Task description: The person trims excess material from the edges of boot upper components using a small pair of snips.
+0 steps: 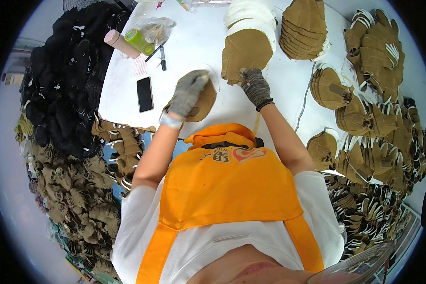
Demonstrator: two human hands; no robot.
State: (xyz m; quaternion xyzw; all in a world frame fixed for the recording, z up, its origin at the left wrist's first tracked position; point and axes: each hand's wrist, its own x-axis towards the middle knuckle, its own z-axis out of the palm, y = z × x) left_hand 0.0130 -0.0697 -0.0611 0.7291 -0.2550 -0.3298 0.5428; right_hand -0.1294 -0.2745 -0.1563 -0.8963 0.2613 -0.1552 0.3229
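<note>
My left hand [188, 93], in a grey work glove, is closed over a brown shoe upper [205, 103] near the table's front edge. A white rounded edge shows behind that piece. My right hand [256, 88], in a darker striped glove, has its fingers pinched at the near edge of another brown shoe upper [247, 49]. That one lies at the front of a fanned stack of white-lined pieces [251, 14]. Part of the left piece is hidden under my glove.
On the white table [120, 97] are a phone [145, 94], a black pen [163, 58], a pink bottle [121, 43], a green cup [139, 41] and a plastic bag [157, 30]. Brown uppers [304, 29] are stacked at right. Black pieces [75, 71] pile up at left.
</note>
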